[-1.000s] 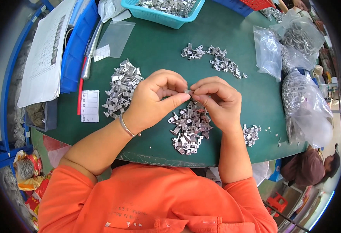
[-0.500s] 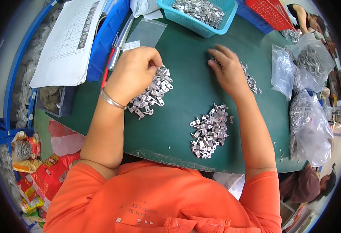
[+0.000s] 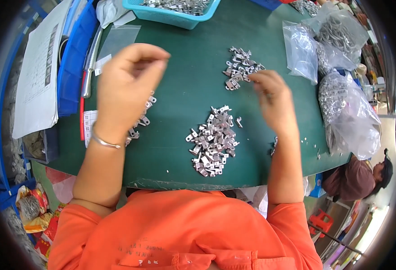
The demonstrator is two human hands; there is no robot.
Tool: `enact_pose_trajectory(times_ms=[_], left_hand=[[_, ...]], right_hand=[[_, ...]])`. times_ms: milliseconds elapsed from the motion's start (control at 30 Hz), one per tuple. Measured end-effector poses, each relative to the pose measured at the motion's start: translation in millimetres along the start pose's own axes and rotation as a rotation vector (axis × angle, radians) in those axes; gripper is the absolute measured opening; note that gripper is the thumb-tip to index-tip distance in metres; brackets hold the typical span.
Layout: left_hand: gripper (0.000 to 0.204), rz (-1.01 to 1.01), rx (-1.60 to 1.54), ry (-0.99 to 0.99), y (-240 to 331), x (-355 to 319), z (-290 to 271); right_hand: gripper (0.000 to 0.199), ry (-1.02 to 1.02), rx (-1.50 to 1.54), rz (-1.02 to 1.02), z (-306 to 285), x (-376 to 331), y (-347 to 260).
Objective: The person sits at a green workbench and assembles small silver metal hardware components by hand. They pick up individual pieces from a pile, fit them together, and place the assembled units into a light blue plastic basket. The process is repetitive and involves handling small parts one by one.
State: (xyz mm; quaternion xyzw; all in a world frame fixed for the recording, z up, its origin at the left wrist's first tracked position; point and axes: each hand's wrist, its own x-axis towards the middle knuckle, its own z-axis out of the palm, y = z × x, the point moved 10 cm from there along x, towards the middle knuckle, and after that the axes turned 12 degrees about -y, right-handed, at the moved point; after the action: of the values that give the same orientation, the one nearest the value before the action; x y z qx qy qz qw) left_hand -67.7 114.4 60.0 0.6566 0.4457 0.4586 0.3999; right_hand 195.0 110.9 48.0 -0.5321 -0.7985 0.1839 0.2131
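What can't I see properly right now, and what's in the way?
All in the head view:
- Left hand: blurred; I can't tell whether its fingertips hold a metal part.
- Right hand: blurred, parts too small; its grip is unclear.
- Left pile: partly hidden behind the left hand and wrist.
- Little pile: partly covered by the right forearm.
- Turquoise basket: far side cut off by the top edge.

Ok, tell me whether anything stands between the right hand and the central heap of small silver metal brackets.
One loose silver metal bracket lies on the green tabletop between the right hand and the heap; nothing else visible stands in the way.
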Motion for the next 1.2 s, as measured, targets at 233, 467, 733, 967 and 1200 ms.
enact_pose_trajectory(times_ms=[233, 467, 733, 967, 1200], left_hand=[[0.009, -0.103, -0.164, -0.269, -18.6, -7.2, 93.2], [0.015, -0.329, -0.449, -0.323, -45.4, -22.8, 114.7], [0.017, -0.337, -0.725, -0.335, -41.6, -21.5, 119.5], [0.016, -0.369, -0.686, -0.331, -41.3, -23.0, 118.3], [0.014, -0.311, -0.688, -0.358, -36.0, -25.4, 120.5]], right_hand=[[0.011, 0.029, 0.073, 0.237, 23.4, -1.5, 17.0], [0.008, 0.061, 0.457, 0.179, 19.6, -12.3, 18.8], [0.015, 0.023, 0.525, -0.218, 19.2, -12.9, -31.9], [0.014, -0.166, 0.975, 0.184, 50.4, -16.2, -0.7], [0.008, -0.138, 0.991, 0.090, 45.5, -18.4, -6.9]])
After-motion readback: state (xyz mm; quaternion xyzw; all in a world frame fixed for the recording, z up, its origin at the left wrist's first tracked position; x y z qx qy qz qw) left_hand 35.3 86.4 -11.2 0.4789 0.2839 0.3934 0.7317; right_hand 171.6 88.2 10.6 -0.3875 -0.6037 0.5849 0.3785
